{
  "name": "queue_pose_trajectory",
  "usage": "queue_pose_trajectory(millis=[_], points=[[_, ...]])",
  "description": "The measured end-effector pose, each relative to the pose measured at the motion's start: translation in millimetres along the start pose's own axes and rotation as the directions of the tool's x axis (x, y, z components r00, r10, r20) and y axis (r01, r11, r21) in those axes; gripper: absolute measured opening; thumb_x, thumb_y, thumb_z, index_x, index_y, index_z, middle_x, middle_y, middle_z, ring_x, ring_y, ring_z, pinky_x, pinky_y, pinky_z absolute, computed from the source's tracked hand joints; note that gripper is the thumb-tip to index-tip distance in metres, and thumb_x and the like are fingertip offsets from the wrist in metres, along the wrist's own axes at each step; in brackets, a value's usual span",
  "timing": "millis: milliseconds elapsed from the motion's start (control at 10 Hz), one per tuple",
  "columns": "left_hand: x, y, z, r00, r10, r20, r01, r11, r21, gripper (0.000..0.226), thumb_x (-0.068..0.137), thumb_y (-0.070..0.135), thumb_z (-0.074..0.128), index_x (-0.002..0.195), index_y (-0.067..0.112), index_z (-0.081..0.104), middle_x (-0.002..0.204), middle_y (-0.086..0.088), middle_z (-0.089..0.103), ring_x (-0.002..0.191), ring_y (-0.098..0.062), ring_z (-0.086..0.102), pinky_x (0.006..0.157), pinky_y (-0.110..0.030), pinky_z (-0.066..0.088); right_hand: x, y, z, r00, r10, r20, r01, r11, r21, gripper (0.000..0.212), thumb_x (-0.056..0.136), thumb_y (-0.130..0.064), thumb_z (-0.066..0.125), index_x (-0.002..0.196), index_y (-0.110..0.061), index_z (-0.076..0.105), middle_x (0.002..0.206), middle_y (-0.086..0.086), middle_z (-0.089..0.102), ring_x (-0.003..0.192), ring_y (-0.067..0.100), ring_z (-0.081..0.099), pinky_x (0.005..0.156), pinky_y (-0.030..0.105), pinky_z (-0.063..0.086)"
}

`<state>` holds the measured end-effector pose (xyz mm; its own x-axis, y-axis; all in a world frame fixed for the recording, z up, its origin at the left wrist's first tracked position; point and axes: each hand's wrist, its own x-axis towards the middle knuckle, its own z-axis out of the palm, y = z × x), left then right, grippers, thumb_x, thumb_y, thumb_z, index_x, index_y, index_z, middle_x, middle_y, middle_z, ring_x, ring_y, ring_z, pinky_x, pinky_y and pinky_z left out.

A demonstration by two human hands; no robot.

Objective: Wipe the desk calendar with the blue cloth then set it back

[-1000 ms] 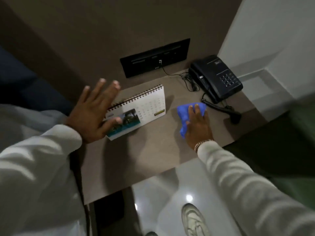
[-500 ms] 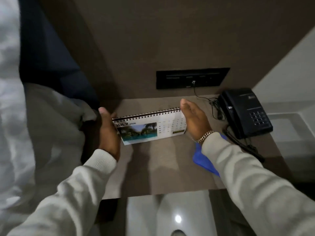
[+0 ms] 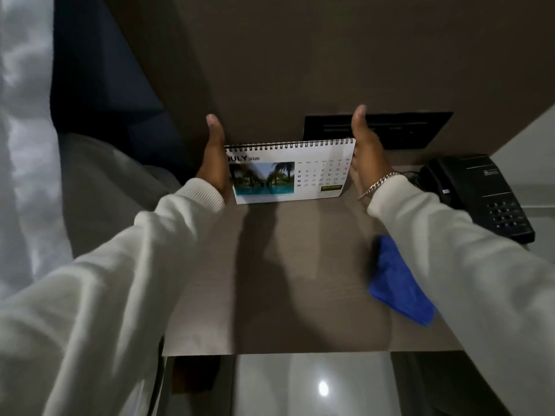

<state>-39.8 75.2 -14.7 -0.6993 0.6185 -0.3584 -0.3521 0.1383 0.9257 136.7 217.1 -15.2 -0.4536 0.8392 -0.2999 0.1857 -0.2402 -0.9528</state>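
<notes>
The desk calendar (image 3: 288,172), white with a black spiral top and a July page with a pool photo, stands upright at the back of the brown desk (image 3: 285,280). My left hand (image 3: 214,157) is flat against its left edge and my right hand (image 3: 365,154) against its right edge, thumbs up, so the calendar is held between both palms. The blue cloth (image 3: 396,283) lies crumpled on the desk at the right, partly under my right forearm, and neither hand touches it.
A black telephone (image 3: 480,196) with its cord sits at the desk's right back corner. A black socket panel (image 3: 405,130) is set in the wall behind the calendar. White bedding (image 3: 27,145) lies at the left. Glossy floor (image 3: 315,385) shows below the desk's front edge.
My right hand let go of the blue cloth and went to the calendar's right edge. The left hand closed on the left edge. The calendar now stands squarer, nearer the wall.
</notes>
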Motion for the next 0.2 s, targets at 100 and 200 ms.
queue_pose_trajectory(millis=[100, 200], points=[[8.0, 1.3, -1.2, 0.998, -0.031, 0.061, 0.033, 0.999, -0.04, 0.072, 0.092, 0.071, 0.02, 0.106, 0.023, 0.072, 0.098, -0.002, 0.081, 0.09, -0.019, 0.078, 0.076, -0.03, 0.06, 0.0, 5.1, 6.2, 1.0, 0.015, -0.021, -0.015, 1.0, 0.01, 0.139, 0.03, -0.105, 0.043, 0.144, -0.026, 0.039, 0.149, 0.005, 0.049, 0.134, 0.028, 0.049, 0.115, 0.052, 0.036], [2.5, 4.2, -6.3, 0.999, 0.01, 0.042, -0.009, 1.0, -0.006, 0.075, 0.091, 0.072, 0.02, 0.113, 0.022, 0.071, 0.098, -0.001, 0.081, 0.087, -0.016, 0.078, 0.07, -0.026, 0.059, -10.3, 2.1, 3.1, 0.997, -0.009, -0.079, 0.013, 0.999, 0.046, 0.132, 0.045, -0.1, 0.047, 0.145, -0.016, 0.037, 0.146, 0.008, 0.051, 0.13, 0.028, 0.052, 0.114, 0.052, 0.038]])
